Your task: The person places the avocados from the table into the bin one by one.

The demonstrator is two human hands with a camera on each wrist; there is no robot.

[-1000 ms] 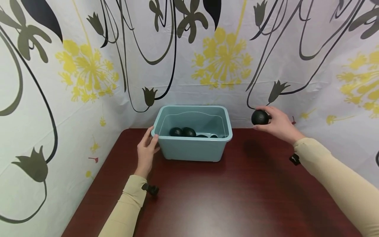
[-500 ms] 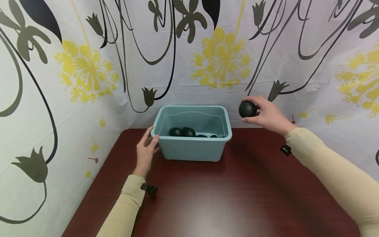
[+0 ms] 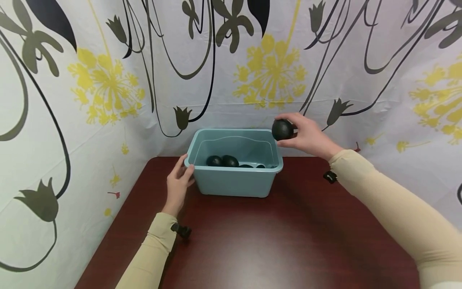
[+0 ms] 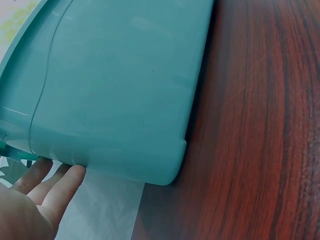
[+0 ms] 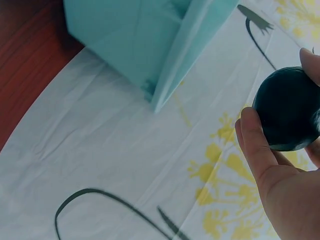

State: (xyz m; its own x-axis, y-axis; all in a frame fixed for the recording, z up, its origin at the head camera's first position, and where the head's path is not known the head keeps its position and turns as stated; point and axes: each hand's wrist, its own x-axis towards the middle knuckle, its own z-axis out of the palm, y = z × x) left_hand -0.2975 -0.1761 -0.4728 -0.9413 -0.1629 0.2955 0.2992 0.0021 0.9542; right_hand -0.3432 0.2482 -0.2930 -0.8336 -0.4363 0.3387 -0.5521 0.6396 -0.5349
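Note:
My right hand (image 3: 304,134) grips a dark, rounded avocado (image 3: 282,129) between thumb and fingers, raised over the right rim of a blue plastic bin (image 3: 234,182). In the right wrist view, the avocado (image 5: 287,107) has a dark, slightly uneven skin, with fingers (image 5: 252,135) below it. Inside the bin lie several more dark avocados (image 3: 230,161), some mostly hidden by the front wall. My left hand (image 3: 177,186) holds the bin's front left corner. From the left wrist view, its fingers (image 4: 65,187) press against the bin wall (image 4: 120,90) under the rim.
The bin stands at the back of a dark red wooden table (image 3: 252,241). A white cloth (image 3: 231,88) printed with flowers and vines hangs behind and to the left. Each wrist wears a small black camera (image 3: 181,230).
My right hand has carried the avocado leftward and slightly up, from right of the bin to over its right rim. The left hand and the bin have stayed in place.

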